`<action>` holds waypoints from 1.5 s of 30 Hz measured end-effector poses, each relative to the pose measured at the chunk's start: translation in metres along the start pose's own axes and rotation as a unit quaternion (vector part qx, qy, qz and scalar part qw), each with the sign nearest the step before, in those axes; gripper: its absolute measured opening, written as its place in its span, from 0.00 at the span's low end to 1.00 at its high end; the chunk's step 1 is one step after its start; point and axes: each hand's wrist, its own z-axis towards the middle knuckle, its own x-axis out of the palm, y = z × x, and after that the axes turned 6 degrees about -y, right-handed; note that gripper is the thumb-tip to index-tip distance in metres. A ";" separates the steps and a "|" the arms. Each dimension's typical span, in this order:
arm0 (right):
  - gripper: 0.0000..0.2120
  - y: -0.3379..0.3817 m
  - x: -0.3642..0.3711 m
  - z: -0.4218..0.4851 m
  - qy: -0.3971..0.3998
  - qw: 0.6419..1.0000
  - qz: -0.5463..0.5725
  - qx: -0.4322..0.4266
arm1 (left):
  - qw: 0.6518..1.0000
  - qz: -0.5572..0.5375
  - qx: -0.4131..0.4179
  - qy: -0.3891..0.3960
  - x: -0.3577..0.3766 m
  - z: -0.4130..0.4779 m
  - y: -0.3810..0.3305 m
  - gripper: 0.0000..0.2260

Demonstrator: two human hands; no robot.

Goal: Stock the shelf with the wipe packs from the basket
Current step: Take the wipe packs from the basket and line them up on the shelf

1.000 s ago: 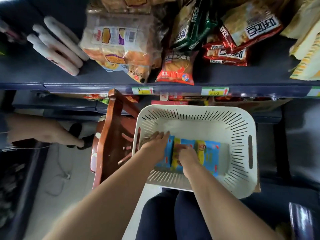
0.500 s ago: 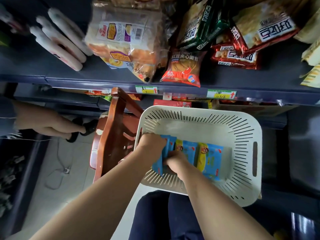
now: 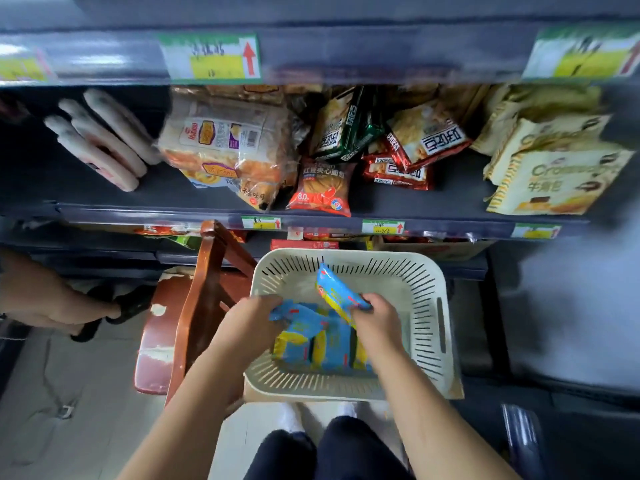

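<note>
Since a sec ago: both hands lifted packs off pile, view tipped up. Right hand (image 3: pixel 375 318) clamped on wipe pack (image 3: pixel 335 289), left hand (image 3: pixel 250 322) gripping another (image 3: pixel 290 310). Rest (image 3: pixel 323 346) lie in basket (image 3: pixel 427 282). Pickup step; next, carry to shelf (image 3: pixel 450 195) at 12 o'clock, find bare gap.

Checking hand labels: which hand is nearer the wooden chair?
Left. The left hand is at the basket's chair-side edge, beside the chair; the right hand is farther right.
</note>
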 end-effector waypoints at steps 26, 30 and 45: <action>0.05 0.041 -0.159 -0.303 -0.395 0.852 0.329 -0.105 | 0.838 -0.471 0.227 0.159 -0.108 -0.144 -0.071 0.06; 0.10 0.019 -0.187 -0.376 -0.479 0.794 0.356 -0.114 | 0.809 -0.463 0.288 0.220 -0.100 -0.188 -0.106 0.08; 0.05 -0.131 -0.261 -0.644 -0.635 0.656 0.402 -0.071 | 0.713 -0.402 0.444 0.365 -0.023 -0.440 -0.209 0.09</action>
